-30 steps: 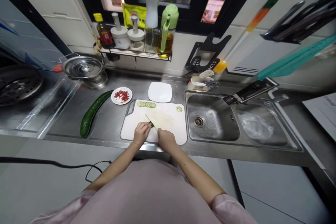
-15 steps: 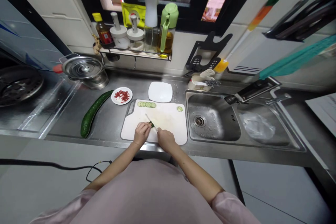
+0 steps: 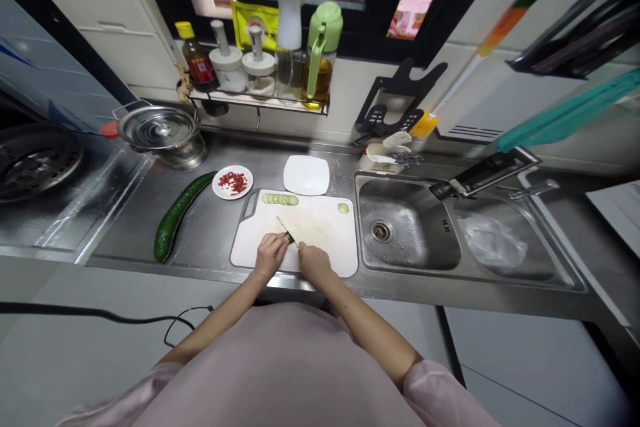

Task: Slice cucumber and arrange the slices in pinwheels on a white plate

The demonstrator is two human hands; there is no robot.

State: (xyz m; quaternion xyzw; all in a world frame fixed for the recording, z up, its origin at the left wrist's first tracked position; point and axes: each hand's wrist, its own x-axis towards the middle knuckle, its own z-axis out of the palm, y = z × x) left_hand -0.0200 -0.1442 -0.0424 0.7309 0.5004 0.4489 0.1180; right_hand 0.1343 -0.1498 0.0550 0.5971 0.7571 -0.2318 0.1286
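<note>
My right hand (image 3: pixel 315 262) grips a knife (image 3: pixel 286 227) by its handle, the blade slanting up to the left over a white cutting board (image 3: pixel 253 247). Beside the blade, the fingers of my left hand (image 3: pixel 271 252) are closed on a small dark green piece of cucumber (image 3: pixel 290 238), mostly hidden by the fingers and the knife. Along the board's far edge lies an overlapping row of cucumber slices (image 3: pixel 280 199). A few pale green pieces (image 3: pixel 343 207) sit in the board's far right corner.
A whole cucumber (image 3: pixel 180 217) lies left of the board. Behind are a plate of chopped red pieces (image 3: pixel 233 182) and a white square plate (image 3: pixel 306 175). The sink (image 3: pixel 407 233) is on the right, a lidded steel pot (image 3: pixel 163 137) back left, a condiment shelf (image 3: pixel 260 101) above.
The view has shifted very slightly. My right hand and the knife have moved a tiny bit to the left; my left hand stays on the cucumber piece.
</note>
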